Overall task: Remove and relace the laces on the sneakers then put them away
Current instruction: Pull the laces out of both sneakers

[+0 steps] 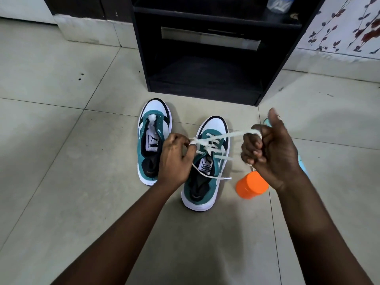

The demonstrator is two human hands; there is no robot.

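**Mia:** Where is the lace?

**Ben:** The white lace [218,138] is on the right sneaker [205,167]. It crosses over the front holes. One part goes up to the right hand [269,151]. A loose end lies over the side of the shoe, near the orange cup [251,186].

**Mia:** What are the hands doing?

**Ben:** The left hand [174,159] pinches the lace right by the shoe's tongue, with its fingers curled in. The right hand is a fist. The lace is looped over its fingers, and the thumb points up. It is up and off to the right of the shoe, so the lace is pulled tight.

**Mia:** And the other shoe?

**Ban:** The left sneaker [152,140] sits just beside the first one, with no lace in it. Both are green, white and black. Both stand on the tile floor [61,161], toes away from the person.

**Mia:** What else is there?

**Ben:** A black shelf [205,79] stands behind the shoes. Something light blue [302,161] peeks out behind the right hand. I cannot tell what it is.
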